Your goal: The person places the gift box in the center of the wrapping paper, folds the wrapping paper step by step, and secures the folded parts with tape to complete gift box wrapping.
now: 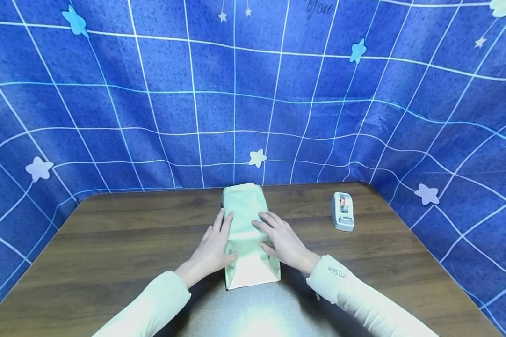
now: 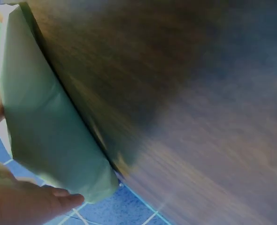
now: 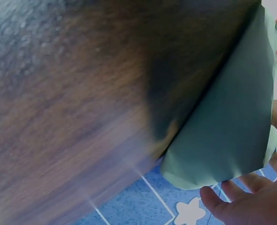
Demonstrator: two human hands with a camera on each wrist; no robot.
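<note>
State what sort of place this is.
Probably a curtained-off tabletop workspace, perhaps for wrapping: a brown wood-grain table, blue star-and-grid fabric hung behind it, and what looks like a tape dispenser near a green, paper-like package.

Free tabletop between two obstacles: green package and tape dispenser

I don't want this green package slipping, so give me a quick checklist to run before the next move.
1. Left hand touching the green package: ok.
2. Right hand touching it from the other side: ok.
3. Package resting on the table: ok.
4. Tape dispenser in sight, on the right: ok.
5. A hand free for the dispenser: not ok, both touch the package.
6. Pale near end fastened: cannot tell.
</note>
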